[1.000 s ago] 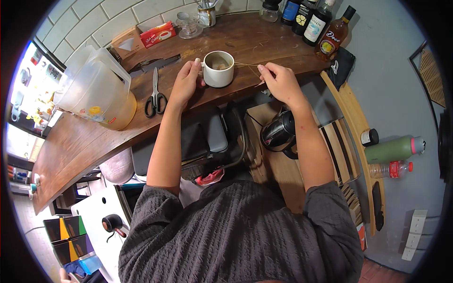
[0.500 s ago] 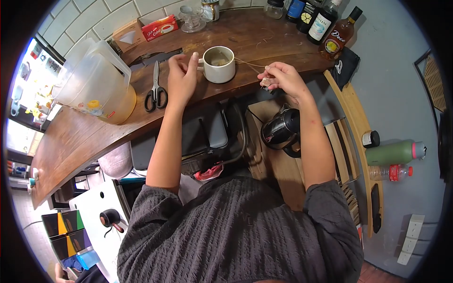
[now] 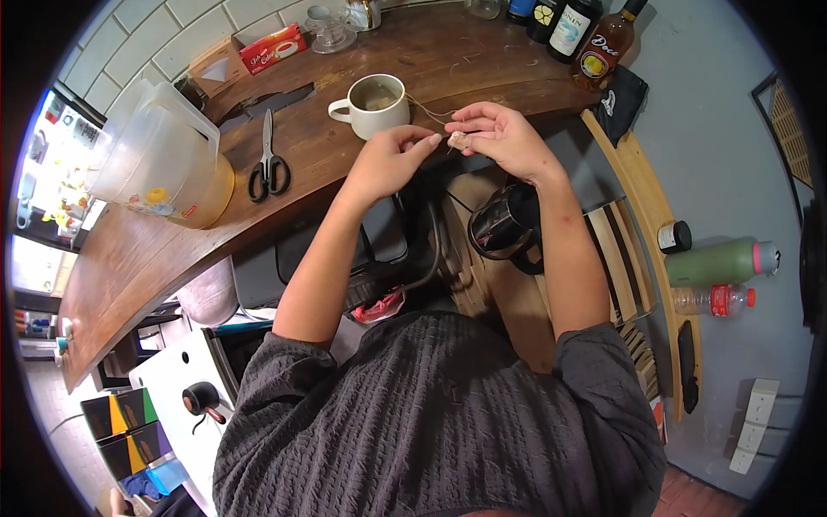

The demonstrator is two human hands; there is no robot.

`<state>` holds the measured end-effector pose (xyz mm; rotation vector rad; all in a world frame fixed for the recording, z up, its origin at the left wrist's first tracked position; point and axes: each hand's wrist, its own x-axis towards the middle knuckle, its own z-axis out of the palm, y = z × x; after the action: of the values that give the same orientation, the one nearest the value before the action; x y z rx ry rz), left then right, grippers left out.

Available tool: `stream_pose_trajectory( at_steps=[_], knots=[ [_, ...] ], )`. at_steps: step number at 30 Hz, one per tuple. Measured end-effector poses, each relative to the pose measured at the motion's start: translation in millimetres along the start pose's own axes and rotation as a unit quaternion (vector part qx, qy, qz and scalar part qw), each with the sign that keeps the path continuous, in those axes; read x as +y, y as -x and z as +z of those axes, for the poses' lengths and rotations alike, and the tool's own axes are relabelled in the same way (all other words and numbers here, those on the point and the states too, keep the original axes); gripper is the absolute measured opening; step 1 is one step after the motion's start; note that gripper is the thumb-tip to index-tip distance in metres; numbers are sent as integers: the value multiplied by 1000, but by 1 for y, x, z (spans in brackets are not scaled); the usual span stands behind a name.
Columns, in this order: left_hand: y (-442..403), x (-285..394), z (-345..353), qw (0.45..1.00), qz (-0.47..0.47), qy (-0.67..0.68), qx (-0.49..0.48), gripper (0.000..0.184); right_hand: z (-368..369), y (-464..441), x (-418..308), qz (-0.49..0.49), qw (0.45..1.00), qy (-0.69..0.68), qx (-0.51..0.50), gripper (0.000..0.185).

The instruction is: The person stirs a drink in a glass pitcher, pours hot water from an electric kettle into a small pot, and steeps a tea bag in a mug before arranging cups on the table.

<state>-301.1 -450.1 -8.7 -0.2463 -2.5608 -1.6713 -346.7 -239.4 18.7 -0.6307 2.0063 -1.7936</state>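
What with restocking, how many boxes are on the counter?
2, at the back: a brown box and, right of it, a red box; the pitcher may hide more.

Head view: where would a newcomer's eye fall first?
Probably on the left hand and right hand, close together by the front of the counter, the right pinching a small pale piece. Behind them stands a white mug, string trailing from it; left, a big translucent pitcher.

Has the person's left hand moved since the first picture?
Yes: the left hand has moved right, farther from the black-handled scissors, toward the right hand.
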Motion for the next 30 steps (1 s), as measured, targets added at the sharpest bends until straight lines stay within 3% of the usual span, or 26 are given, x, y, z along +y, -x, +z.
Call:
stream_pose_trajectory(
  at_steps=[3,5,15,21,23,30],
  knots=[
    [-2,13,9,999,-31,45,1,36,-1,1,6,-12,1000,-12,-1,36],
    [-3,18,11,987,-102,128,-9,33,-1,1,8,-8,1000,-3,1,37],
    [-8,4,14,984,-83,157,19,22,3,5,7,12,999,0,32,41],
    [-1,2,16,999,24,13,17,18,5,5,7,10,998,-35,60,40],
    [1,7,18,988,130,-67,51,18,5,5,7,12,997,-42,60,41],
    [4,11,16,962,213,-160,65,16,5,8,3,27,994,-94,47,44]
  ],
)
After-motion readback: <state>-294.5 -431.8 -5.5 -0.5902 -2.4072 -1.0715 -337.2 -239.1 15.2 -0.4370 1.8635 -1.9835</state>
